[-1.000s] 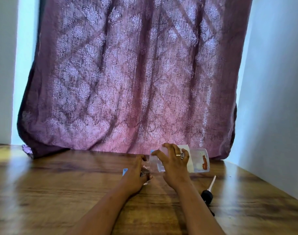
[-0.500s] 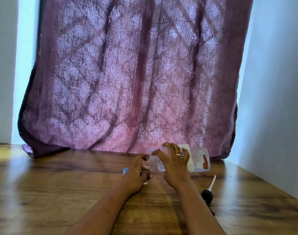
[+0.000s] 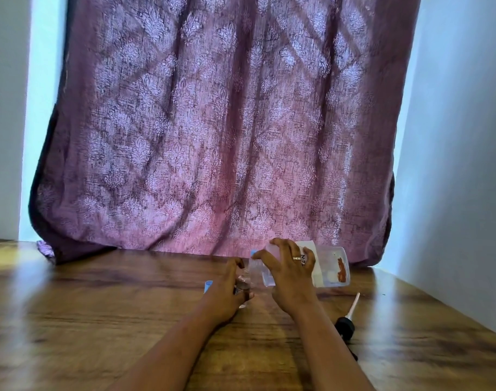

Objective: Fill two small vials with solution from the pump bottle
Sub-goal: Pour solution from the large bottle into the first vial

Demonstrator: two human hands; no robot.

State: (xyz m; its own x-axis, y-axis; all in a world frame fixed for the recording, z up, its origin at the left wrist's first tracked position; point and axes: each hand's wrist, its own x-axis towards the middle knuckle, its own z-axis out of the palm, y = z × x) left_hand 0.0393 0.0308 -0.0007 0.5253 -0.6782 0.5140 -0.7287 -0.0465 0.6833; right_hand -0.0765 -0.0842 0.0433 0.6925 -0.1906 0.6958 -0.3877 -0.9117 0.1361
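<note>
My right hand point(image 3: 290, 273) grips a clear plastic bottle point(image 3: 330, 268) tipped on its side, its open neck pointing left and its base with a red mark to the right. My left hand point(image 3: 231, 289) is closed around a small clear vial point(image 3: 244, 280) standing on the wooden table point(image 3: 100, 320); the bottle's neck sits just above the vial's mouth. The bottle's black pump head point(image 3: 345, 327) with its white tube lies on the table to the right of my right forearm. A small blue-capped object point(image 3: 207, 286) peeks out left of my left hand, mostly hidden.
A purple patterned curtain point(image 3: 227, 131) hangs down to the table's far edge. A pale wall point(image 3: 461, 165) runs along the table's right side. Bare wooden tabletop stretches to the left.
Both hands keep their hold on the vial and the tipped bottle. They have barely shifted.
</note>
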